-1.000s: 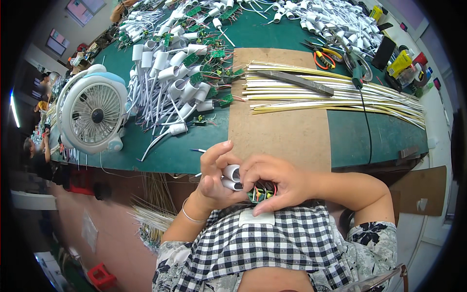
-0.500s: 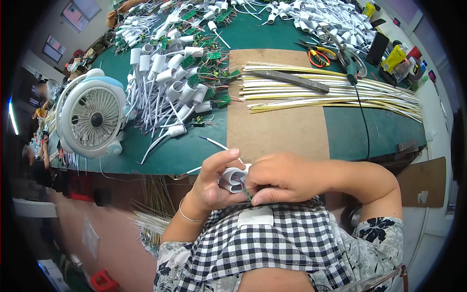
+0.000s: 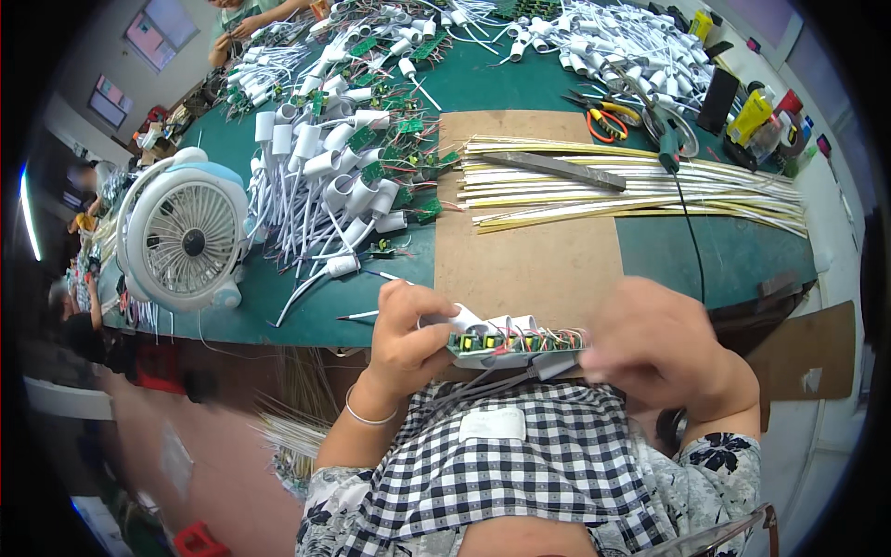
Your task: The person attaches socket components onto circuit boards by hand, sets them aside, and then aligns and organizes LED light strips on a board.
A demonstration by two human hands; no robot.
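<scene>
At the near edge of the table my left hand (image 3: 408, 332) is closed on the left end of a row of white plastic tubes (image 3: 471, 321). Along the front of these tubes runs a row of small green circuit boards (image 3: 520, 343) with yellow parts and thin red and white wires. Grey cords (image 3: 506, 371) hang below the boards, over the checked apron. My right hand (image 3: 650, 343) is at the right end of the row, its fingers smeared by motion; whether it grips anything cannot be made out.
A heap of white tubes with cords and boards (image 3: 320, 167) covers the table's left side, beside a white fan (image 3: 190, 241). Thin strips with a grey metal bar (image 3: 557, 171) lie on brown board (image 3: 529, 260). Pliers (image 3: 608, 125) and a green-handled tool (image 3: 669, 153) lie behind. Another person's hands (image 3: 241, 32) work far left.
The row of circuit boards and tubes now shows between my hands, where one white tube with wires showed before. My right hand has moved right, away from my left.
</scene>
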